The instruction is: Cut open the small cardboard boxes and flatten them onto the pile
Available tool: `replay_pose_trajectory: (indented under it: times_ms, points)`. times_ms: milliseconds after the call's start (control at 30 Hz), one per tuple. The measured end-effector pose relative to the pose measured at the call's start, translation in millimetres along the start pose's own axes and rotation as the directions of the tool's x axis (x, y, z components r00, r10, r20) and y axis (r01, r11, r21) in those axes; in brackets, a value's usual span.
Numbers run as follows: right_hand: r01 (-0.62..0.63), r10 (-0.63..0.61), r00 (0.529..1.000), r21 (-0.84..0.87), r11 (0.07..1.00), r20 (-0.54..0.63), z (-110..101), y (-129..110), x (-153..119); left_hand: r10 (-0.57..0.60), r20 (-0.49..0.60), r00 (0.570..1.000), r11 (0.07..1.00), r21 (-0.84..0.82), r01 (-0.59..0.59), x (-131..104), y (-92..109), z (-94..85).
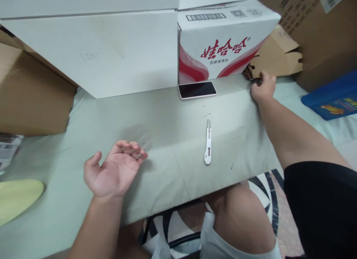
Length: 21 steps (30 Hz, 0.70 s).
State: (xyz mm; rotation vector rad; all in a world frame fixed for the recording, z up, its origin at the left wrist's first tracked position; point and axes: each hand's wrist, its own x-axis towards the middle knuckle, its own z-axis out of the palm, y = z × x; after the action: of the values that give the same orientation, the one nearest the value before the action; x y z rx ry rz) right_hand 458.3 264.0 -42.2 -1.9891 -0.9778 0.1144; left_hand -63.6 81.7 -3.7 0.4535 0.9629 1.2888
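Note:
My left hand (114, 169) is palm up over the left part of the pale green cloth, fingers apart and slightly curled, with nothing in it. At the right, my right hand (263, 88) is closed at the near edge of a stack of flat brown cardboard pieces (276, 54); a small dark thing shows at its fingertips, too hidden to name. A white utility knife (208, 143) lies on the cloth between my hands, its tip pointing away from me. Beyond it a phone (197, 90) with a dark screen lies in front of the white and red box (220, 47).
A large white box (111, 54) stands at the back. Brown cartons (36, 91) are at the left, another (326, 47) at the back right. A blue packet (334, 99) lies far right, a yellow-green object (19, 199) far left. The table's front edge runs above my knees.

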Motion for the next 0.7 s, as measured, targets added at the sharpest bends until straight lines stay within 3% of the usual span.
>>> replay_pose_trajectory:
  times_ms: [200, 367, 433, 500, 567, 633, 667, 700]
  points:
    - [0.076, -0.058, 0.991, -0.15, 0.986, 0.122, 9.8, 3.2, 4.1, 0.009, -0.035, 0.999, 1.0, 0.016, -0.008, 0.6, 2.2, 2.5]
    - [0.124, -0.082, 0.981, -0.239, 0.963, 0.177, -0.5, -6.3, -9.0, 0.001, 0.032, 0.999, 1.0, -0.01, -0.001, 3.4, 2.0, 10.4]
    - [0.196, -0.142, 0.966, -0.254, 0.947, 0.214, -6.8, -18.5, -20.5, 0.007, 0.061, 0.998, 0.999, -0.044, -0.004, 4.4, 2.0, 12.9]
    - [0.336, -0.261, 0.917, -0.232, 0.913, 0.301, -7.0, -36.8, -33.1, 0.02, 0.093, 0.995, 0.996, -0.087, -0.012, 4.8, 1.6, 14.4]
    - [0.504, -0.394, 0.801, -0.152, 0.85, 0.451, 3.4, -60.7, -44.5, 0.033, 0.137, 0.99, 0.993, -0.116, -0.017, 4.2, 0.7, 15.0]
    - [0.683, -0.49, 0.578, -0.059, 0.728, 0.652, 24.5, -87.7, -52.8, 0.041, 0.185, 0.982, 0.991, -0.13, -0.016, 2.8, -0.3, 14.2]
    - [0.77, -0.495, 0.44, -0.031, 0.638, 0.749, 37.5, -101.3, -55.3, 0.045, 0.204, 0.978, 0.991, -0.135, -0.017, 1.8, -0.5, 13.2]
    - [0.829, -0.456, 0.338, -0.031, 0.559, 0.824, 50.9, -114.2, -56.7, 0.05, 0.218, 0.975, 0.99, -0.14, -0.02, 0.8, -0.5, 11.7]
